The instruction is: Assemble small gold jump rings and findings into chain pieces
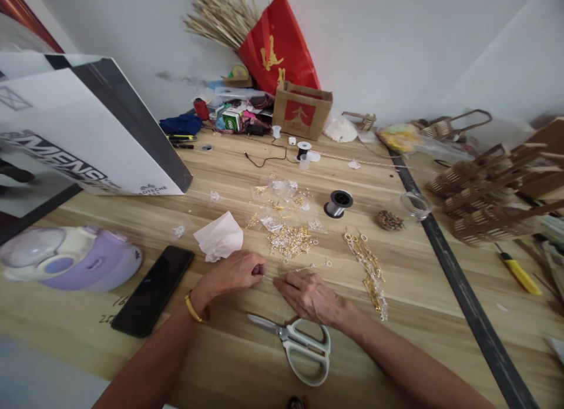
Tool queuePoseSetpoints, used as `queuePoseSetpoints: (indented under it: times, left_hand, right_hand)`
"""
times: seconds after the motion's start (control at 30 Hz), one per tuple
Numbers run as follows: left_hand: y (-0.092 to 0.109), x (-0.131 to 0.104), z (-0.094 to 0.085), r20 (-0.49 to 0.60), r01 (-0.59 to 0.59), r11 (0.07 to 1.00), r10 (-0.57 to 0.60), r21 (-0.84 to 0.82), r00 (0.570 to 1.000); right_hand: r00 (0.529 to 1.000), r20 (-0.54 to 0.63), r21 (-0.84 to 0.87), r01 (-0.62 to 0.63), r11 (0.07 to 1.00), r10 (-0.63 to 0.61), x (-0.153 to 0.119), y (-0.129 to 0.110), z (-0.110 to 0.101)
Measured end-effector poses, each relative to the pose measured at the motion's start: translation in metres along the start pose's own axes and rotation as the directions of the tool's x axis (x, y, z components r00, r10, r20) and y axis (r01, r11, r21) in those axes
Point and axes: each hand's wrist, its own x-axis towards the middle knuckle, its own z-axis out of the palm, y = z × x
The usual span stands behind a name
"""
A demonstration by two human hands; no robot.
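- At 11 o'clock from the pale-handled metal scissors point(282, 332), your curled left hand point(235, 274) pinches a thin, silver-coloured chain point(304, 269).
- At 1 o'clock, your right hand point(315, 297) lies alongside (grip unclear); fine links need light handling.

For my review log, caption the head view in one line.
Two bare hands handle a thin silvery chain on a light wooden table, white-handled metal scissors lying nearby.
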Motion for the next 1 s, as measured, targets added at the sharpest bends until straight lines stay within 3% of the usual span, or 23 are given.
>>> queuePoseSetpoints:
  times: [0.5, 0.77, 1.0]
  left_hand:
    - [-0.009, 0.000, -0.002, 0.029, 0.001, 1.000, 0.000, -0.029, 1.000]
    - [0.006, -0.001, -0.002, 0.014, 0.005, 0.997, -0.006, 0.074, 1.000]
    - [-0.003, 0.000, 0.002, -0.001, -0.046, 0.992, 0.046, 0.115, 0.999]
  right_hand:
    - [1.000, 0.028, 0.024, -0.007, 1.000, 0.006, 0.001, 0.001, -0.002]
    - [1.000, 0.007, 0.024, 0.004, 1.000, -0.004, 0.001, 0.002, -0.002]
    - [0.999, 0.040, 0.014, -0.009, 1.000, 0.009, 0.001, 0.001, -0.002]
